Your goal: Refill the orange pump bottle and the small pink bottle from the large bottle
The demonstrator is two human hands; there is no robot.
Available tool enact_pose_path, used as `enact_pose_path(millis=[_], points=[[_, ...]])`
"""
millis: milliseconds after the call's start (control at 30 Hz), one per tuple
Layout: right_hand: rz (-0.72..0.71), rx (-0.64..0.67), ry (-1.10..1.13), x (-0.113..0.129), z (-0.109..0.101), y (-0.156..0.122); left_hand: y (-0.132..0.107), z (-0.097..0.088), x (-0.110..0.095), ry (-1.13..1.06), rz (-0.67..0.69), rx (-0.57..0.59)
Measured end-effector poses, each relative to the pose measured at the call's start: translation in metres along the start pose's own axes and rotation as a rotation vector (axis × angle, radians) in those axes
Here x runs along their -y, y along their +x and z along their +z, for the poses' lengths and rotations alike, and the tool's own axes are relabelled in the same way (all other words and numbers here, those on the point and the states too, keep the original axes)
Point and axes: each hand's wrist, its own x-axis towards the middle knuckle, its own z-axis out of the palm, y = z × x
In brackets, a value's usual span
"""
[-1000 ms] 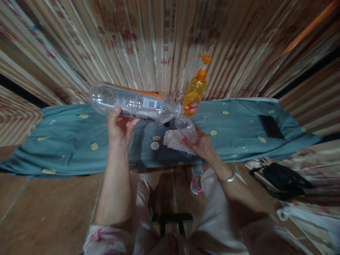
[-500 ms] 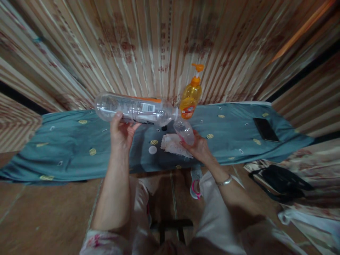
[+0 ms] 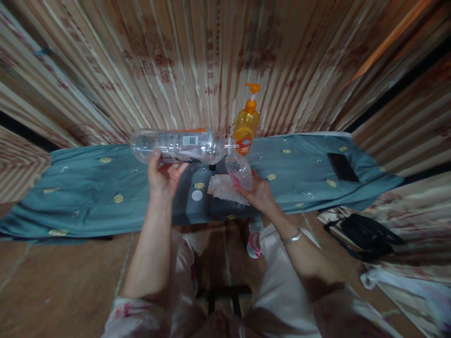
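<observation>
A large clear plastic bottle with a printed label lies almost level in my left hand, whose fingers wrap its underside. Its neck points right and meets the mouth of a small clear bottle. My right hand grips that small bottle, tilted with its mouth up and to the left. Just behind stands an orange pump bottle of yellow liquid. Below the two bottles a pale folded cloth rests on the table, with a white round cap to its left and a small black cap above.
A green patterned cloth covers the narrow table. A black phone lies toward its right end. On the right below the table is a black bag. A pleated curtain hangs behind.
The large bottle has come closer to level, its base end sinking slightly. Both hands still hold their bottles neck to mouth. The whole view has shifted a little.
</observation>
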Motion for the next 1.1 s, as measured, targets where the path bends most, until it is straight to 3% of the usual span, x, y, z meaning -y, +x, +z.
enact_pose_path(millis=[233, 500, 767, 1100], points=[[0.019, 0.015, 0.010, 0.009, -0.009, -0.001, -0.012, 0.010, -0.001, -0.023, -0.060, -0.010], [0.059, 0.039, 0.022, 0.031, -0.007, 0.005, -0.020, 0.019, -0.018, -0.016, -0.150, -0.075], [0.027, 0.005, 0.073, 0.018, 0.008, 0.002, 0.004, 0.015, -0.023, -0.057, -0.111, -0.024], [0.032, -0.066, 0.118, 0.011, 0.010, 0.002, 0.033, 0.012, -0.001, -0.045, -0.073, 0.112]])
